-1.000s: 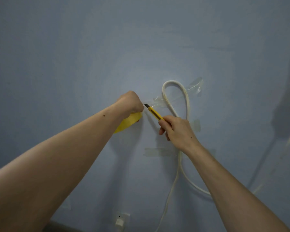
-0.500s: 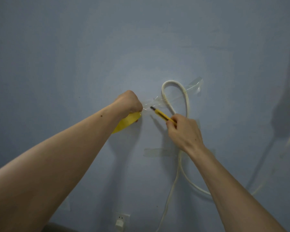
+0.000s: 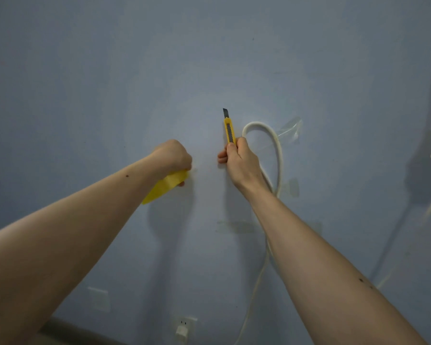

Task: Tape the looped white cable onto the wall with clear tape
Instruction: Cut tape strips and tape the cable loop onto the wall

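The right hand [image 3: 241, 160] is gripping a yellow utility knife [image 3: 229, 129], blade bared upward beside the looped white cable [image 3: 275, 143] on the wall [image 3: 110, 95], the left hand [image 3: 172, 155] is clutching the yellow tape roll [image 3: 164, 186], and one slip is risking nicked cable or fingers.

Both bare forearms reach from the lower corners toward frame centre. The left hand [image 3: 173, 155] is fisted; the right hand [image 3: 239, 160] is curled, thumb up.

no readable text, no labels, no brands — nothing legible anywhere
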